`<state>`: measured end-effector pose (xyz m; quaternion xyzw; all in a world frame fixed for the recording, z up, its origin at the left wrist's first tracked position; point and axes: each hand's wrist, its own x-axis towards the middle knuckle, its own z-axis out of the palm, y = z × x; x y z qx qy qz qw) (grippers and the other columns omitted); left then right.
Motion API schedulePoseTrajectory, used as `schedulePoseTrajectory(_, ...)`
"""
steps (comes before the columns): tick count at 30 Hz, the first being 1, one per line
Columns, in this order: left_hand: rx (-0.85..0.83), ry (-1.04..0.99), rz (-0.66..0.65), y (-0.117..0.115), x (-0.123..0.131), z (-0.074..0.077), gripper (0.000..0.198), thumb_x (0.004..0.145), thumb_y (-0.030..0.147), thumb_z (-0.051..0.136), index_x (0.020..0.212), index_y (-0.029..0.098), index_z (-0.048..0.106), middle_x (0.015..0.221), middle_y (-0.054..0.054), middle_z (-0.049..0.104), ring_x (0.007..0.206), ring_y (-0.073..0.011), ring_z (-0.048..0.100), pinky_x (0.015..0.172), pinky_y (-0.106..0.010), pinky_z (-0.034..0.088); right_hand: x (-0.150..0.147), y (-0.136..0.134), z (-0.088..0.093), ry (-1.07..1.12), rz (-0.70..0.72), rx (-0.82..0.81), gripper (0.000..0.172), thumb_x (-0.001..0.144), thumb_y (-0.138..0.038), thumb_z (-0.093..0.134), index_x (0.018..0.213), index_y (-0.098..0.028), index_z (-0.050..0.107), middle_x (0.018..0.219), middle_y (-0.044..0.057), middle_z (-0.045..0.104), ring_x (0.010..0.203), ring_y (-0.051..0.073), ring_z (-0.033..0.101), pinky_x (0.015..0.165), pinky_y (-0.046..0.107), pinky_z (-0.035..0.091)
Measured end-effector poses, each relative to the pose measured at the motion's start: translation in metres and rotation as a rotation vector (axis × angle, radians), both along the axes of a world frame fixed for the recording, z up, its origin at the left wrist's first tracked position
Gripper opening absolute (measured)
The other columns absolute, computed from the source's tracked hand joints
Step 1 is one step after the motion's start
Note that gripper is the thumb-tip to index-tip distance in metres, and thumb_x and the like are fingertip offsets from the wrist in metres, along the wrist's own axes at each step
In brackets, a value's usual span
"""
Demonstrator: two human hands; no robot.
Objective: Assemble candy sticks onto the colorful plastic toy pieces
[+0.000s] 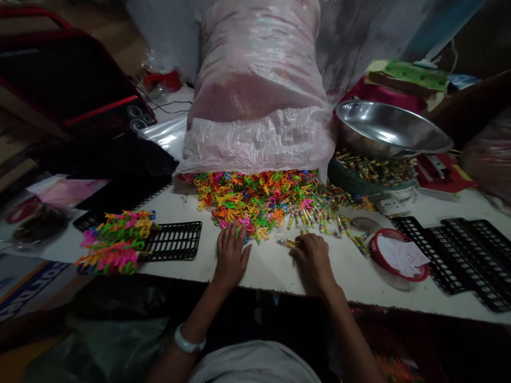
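Resting flat with fingers spread at the edge of the loose pile of coloured clips (255,199), the left hand (230,255) grasps nothing while the right hand (313,259) pinches a small wrapped tube (288,242); one black rack (171,240) is part-filled, others (463,255) bare, and the sack (259,90) hides its contents.

Blue printed sheet (30,287), lower left under the table edge: large white capital letters, cut off by the frame and by shadow; no whole word readable.
Small wrapped tubes (315,218) on the table: printed wrappers, print too small to read.
Green-topped box (411,77) at upper right: patterned cover, no lettering legible.
White paper (401,255) in the red basket: no writing discernible.
Other surfaces: no readable text, numbers or brands.
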<state>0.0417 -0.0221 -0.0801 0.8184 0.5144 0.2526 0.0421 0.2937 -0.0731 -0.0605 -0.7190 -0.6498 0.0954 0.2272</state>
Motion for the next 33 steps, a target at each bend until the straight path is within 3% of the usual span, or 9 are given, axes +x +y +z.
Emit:
schedulePoseTrajectory(6, 0.012, -0.055, 0.043, 0.0, -0.004, -0.003, 0.058, 0.092, 0.03, 0.042, 0.145, 0.018, 0.019, 0.148, -0.017, 0.032, 0.139, -0.0266, 0.025, 0.111, -0.048, 0.026, 0.009, -0.009, 0.003, -0.06, -0.032, 0.068, 0.013, 0.085, -0.028, 0.054, 0.09, -0.021, 0.064, 0.094, 0.009, 0.061, 0.089, 0.025, 0.051, 0.079, 0.04, 0.04)
schedulePoseTrajectory(10, 0.03, -0.076, 0.081, 0.0, -0.007, -0.005, 0.057, 0.092, 0.031, 0.043, 0.144, 0.018, 0.023, 0.145, -0.017, 0.037, 0.137, -0.0266, 0.03, 0.109, -0.046, 0.029, 0.009, -0.01, 0.017, 0.221, -0.102, 0.182, 0.022, 0.088, -0.035, 0.051, 0.102, -0.021, 0.06, 0.09, 0.007, 0.062, 0.077, 0.02, 0.055, 0.07, 0.034, 0.045)
schedulePoseTrajectory(13, 0.043, -0.077, 0.094, 0.002, -0.006, -0.002, 0.053, 0.091, 0.031, 0.045, 0.141, 0.017, 0.031, 0.142, -0.017, 0.041, 0.135, -0.0272, 0.033, 0.108, -0.046, 0.029, 0.005, -0.009, 0.032, 0.374, -0.127, 0.219, 0.023, 0.085, -0.04, 0.055, 0.099, -0.023, 0.062, 0.085, 0.003, 0.06, 0.07, 0.016, 0.054, 0.067, 0.031, 0.046)
schedulePoseTrajectory(18, 0.01, -0.014, 0.026, 0.018, 0.006, 0.016, 0.039, 0.09, 0.021, 0.045, 0.128, 0.021, 0.051, 0.138, -0.012, 0.048, 0.127, -0.028, 0.04, 0.105, -0.047, 0.029, -0.008, -0.006, 0.038, 0.598, -0.128, 0.174, 0.023, 0.092, -0.04, 0.043, 0.1, -0.021, 0.055, 0.092, 0.004, 0.063, 0.086, 0.017, 0.059, 0.079, 0.031, 0.046)
schedulePoseTrajectory(21, -0.04, -0.014, 0.016, 0.028, 0.01, 0.025, 0.04, 0.086, 0.011, 0.041, 0.122, 0.022, 0.056, 0.135, -0.01, 0.05, 0.123, -0.0273, 0.044, 0.102, -0.046, 0.031, -0.017, -0.005, 0.025, 0.474, -0.13, 0.078, 0.026, 0.094, -0.038, 0.038, 0.108, -0.02, 0.051, 0.088, 0.004, 0.064, 0.08, 0.017, 0.06, 0.074, 0.031, 0.046)
schedulePoseTrajectory(23, -0.067, -0.08, 0.075, 0.032, 0.01, 0.028, 0.041, 0.085, 0.009, 0.039, 0.122, 0.019, 0.055, 0.127, -0.011, 0.055, 0.116, -0.0256, 0.049, 0.098, -0.043, 0.036, -0.025, -0.003, 0.014, 0.29, -0.093, 0.052, 0.028, 0.094, -0.036, 0.038, 0.111, -0.019, 0.051, 0.097, 0.008, 0.062, 0.086, 0.02, 0.059, 0.075, 0.032, 0.045)
schedulePoseTrajectory(27, -0.102, -0.138, 0.291, 0.039, 0.013, 0.031, 0.03, 0.09, 0.03, 0.043, 0.106, 0.014, 0.061, 0.102, -0.014, 0.061, 0.1, -0.0266, 0.054, 0.089, -0.04, 0.042, -0.041, 0.001, -0.001, -0.021, -0.019, -0.017, 0.021, 0.092, -0.031, 0.042, 0.103, -0.02, 0.056, 0.095, 0.009, 0.058, 0.089, 0.023, 0.054, 0.07, 0.032, 0.042)
schedulePoseTrajectory(30, -0.169, -0.035, 0.374, 0.046, 0.023, 0.031, 0.037, 0.083, 0.046, 0.055, 0.096, 0.013, 0.064, 0.096, -0.015, 0.06, 0.098, -0.0312, 0.053, 0.087, -0.043, 0.042, -0.046, 0.003, -0.003, -0.079, -0.039, -0.031, 0.016, 0.092, -0.03, 0.045, 0.094, -0.021, 0.058, 0.089, 0.006, 0.056, 0.084, 0.021, 0.052, 0.066, 0.03, 0.039)
schedulePoseTrajectory(33, -0.212, -0.055, 0.4, 0.053, 0.03, 0.028, 0.032, 0.078, 0.041, 0.062, 0.096, 0.014, 0.063, 0.099, -0.014, 0.06, 0.101, -0.0313, 0.053, 0.087, -0.044, 0.041, -0.042, 0.003, -0.004, 0.003, -0.019, 0.017, 0.017, 0.091, -0.034, 0.046, 0.09, -0.022, 0.057, 0.092, 0.006, 0.056, 0.088, 0.021, 0.051, 0.072, 0.03, 0.04)
